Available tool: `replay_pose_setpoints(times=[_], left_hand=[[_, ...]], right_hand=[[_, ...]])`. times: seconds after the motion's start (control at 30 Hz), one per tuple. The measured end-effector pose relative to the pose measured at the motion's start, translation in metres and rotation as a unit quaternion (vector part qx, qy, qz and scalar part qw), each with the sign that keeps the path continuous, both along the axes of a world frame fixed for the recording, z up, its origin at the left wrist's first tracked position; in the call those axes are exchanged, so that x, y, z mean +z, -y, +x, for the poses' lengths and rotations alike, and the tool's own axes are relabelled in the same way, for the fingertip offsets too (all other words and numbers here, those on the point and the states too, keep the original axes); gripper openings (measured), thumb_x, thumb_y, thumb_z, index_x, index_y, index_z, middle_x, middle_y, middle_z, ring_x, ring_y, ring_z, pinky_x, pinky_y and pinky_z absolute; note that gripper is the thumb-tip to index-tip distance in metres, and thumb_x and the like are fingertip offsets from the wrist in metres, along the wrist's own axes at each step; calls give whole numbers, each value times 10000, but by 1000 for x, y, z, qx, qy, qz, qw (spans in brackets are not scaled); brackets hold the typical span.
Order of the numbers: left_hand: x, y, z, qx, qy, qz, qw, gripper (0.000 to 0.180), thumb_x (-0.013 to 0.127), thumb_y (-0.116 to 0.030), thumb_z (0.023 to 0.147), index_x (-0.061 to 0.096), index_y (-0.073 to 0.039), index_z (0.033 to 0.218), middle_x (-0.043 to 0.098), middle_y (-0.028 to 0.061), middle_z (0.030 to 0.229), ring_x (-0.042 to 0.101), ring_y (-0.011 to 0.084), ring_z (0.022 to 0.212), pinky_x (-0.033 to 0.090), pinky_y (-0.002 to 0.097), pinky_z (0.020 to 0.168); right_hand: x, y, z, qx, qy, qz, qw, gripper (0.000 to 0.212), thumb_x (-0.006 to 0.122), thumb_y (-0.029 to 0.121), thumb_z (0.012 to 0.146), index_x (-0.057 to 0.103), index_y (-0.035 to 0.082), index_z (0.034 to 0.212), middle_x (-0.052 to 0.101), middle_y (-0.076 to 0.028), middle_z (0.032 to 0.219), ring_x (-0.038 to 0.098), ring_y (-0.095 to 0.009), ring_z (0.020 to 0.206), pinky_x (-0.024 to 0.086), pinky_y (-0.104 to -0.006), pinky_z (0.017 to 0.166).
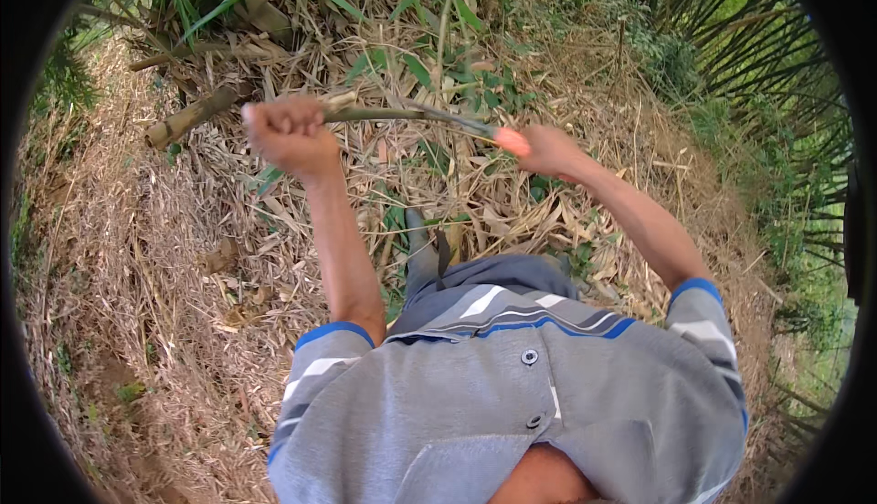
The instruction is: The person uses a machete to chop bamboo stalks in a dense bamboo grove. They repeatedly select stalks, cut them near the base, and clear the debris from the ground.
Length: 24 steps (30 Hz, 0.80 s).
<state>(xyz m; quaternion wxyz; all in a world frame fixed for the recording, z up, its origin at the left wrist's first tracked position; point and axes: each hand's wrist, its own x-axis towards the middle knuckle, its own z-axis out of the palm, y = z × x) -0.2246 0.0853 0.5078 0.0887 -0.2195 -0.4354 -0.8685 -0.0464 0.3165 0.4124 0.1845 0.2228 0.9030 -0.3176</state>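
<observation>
My left hand is closed around a thin greenish bamboo stick, which sticks out from the fist to the right. On the other side, my right hand grips the orange handle of a tool with a long, narrow dark blade, blurred by motion. It looks like a machete or sickle; its exact shape cannot be made out. The blade points left and meets or overlaps the stick's right end; whether they touch is unclear. Both hands are held out ahead of my body, above the leaf litter.
Dry bamboo leaves cover the ground. A cut bamboo piece lies left of my left hand. A thin upright stem rises beyond the blade. Green shoots stand at the far left, with dense bamboo stalks at the right.
</observation>
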Motion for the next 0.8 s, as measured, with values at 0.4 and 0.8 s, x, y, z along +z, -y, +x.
replay_pose_setpoints(times=[0.4,0.8], left_hand=[[49,-19,-11,-48,-20,-35,998,431,417,-354,926,263,-157,575,250,-23,461,236,100,412,262,270,442],[152,99,-79,-48,-46,-9,998,398,470,-193,826,247,-202,496,228,-43,398,257,69,364,272,245,397]], right_hand=[[6,9,47,-199,-271,-80,938,396,619,204,660,570,37,1015,609,-127,749,594,-247,657,468,-358,627],[-204,-65,126,-208,168,78,960,342,644,234,675,596,48,958,643,-163,888,623,-334,808,487,-418,701]])
